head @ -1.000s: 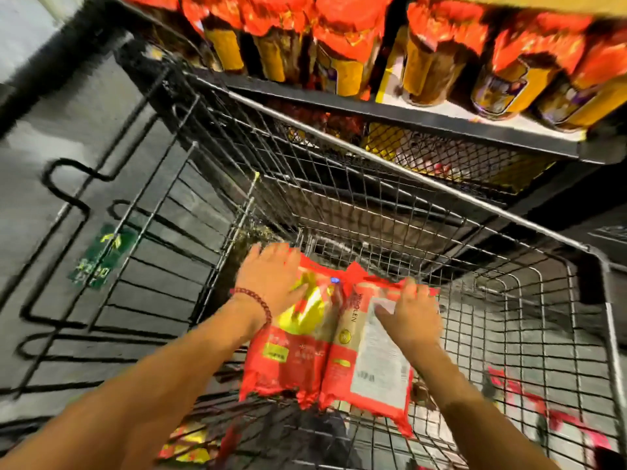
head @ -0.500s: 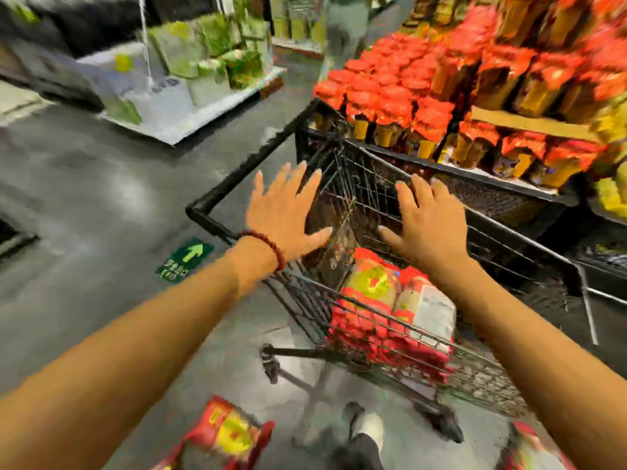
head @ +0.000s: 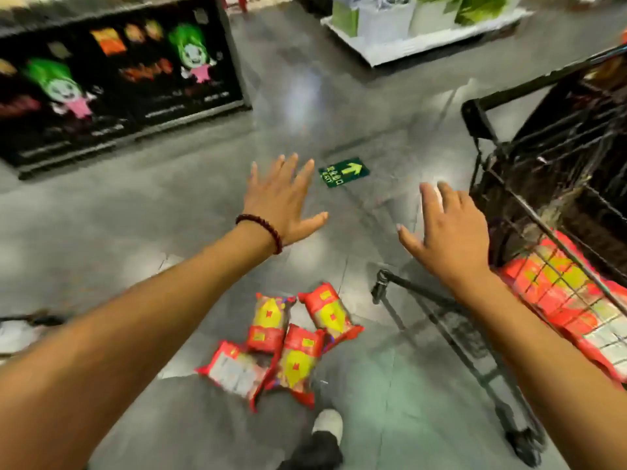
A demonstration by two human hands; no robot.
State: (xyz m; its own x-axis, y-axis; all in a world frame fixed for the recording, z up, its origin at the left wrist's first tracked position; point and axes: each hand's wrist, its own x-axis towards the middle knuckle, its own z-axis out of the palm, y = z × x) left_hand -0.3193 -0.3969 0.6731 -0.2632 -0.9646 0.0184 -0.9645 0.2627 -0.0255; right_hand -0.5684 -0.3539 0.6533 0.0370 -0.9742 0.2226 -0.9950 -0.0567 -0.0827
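Several red and yellow snack packets (head: 288, 347) lie in a loose heap on the grey floor in front of me. More red packets (head: 563, 300) lie inside the black wire shopping cart (head: 509, 154) at the right. My left hand (head: 283, 201), with a dark bead bracelet at the wrist, hovers open over the floor, fingers spread. My right hand (head: 448, 232) is also open, held in the air just left of the cart's side. Neither hand touches anything.
A black display board with green cartoon figures (head: 112, 83) stands at the left. A green exit arrow sticker (head: 344, 171) is on the floor. A white pallet with green and white boxes (head: 420, 25) sits at the back. My shoe (head: 327, 424) shows below the packets.
My hands let go of the packets in the cart and lifted out. The view swung left, so the cart now sits at the right and the floor packets are in view.
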